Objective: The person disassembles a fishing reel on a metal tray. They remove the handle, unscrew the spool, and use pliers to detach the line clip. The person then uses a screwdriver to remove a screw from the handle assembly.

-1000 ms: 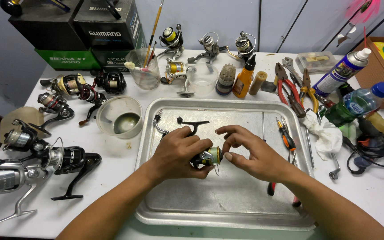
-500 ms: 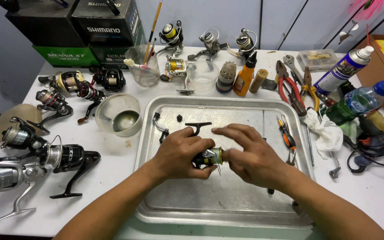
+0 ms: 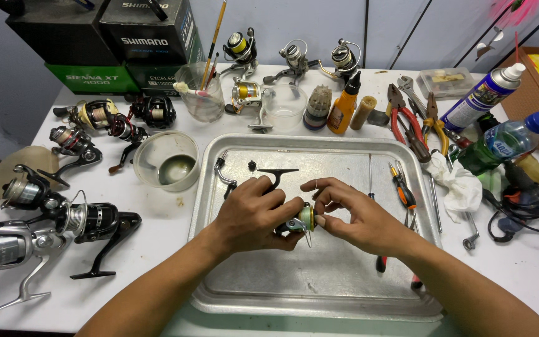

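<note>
From the head camera, both hands meet over the middle of a metal tray (image 3: 319, 299) that lies on a white table (image 3: 157, 249). The left hand (image 3: 254, 215) is wrapped around the dark body of a small spinning reel (image 3: 297, 221), fingers curled tight about it, with the reel's black foot sticking out above the knuckles toward the tray's far edge. The right hand (image 3: 357, 215) comes in from the right, its fingertips pinched narrowly on the reel's pale green spool end; the two hands almost touch there. The reel is held just above the tray's centre, not resting on it.

On the tray near its far left corner lies a bent metal handle arm (image 3: 223, 175), and near its right edge an orange-handled screwdriver (image 3: 403, 190).

Off the tray's far left corner stands a clear plastic bowl (image 3: 165, 159) with a little murky liquid. Along the table's left edge lie several more spinning reels (image 3: 88, 218), dark and silver, some on their sides. At the table's far left corner are stacked cardboard boxes (image 3: 120, 43), black on green. Along the far edge stand a cup of brushes (image 3: 202, 93), three upright reels, and an orange squeeze bottle (image 3: 343, 106). Toward the far right corner lie red-handled pliers (image 3: 403, 122), a blue spray can (image 3: 481, 93), a plastic water bottle (image 3: 506, 140) and a crumpled white rag (image 3: 460, 187).
</note>
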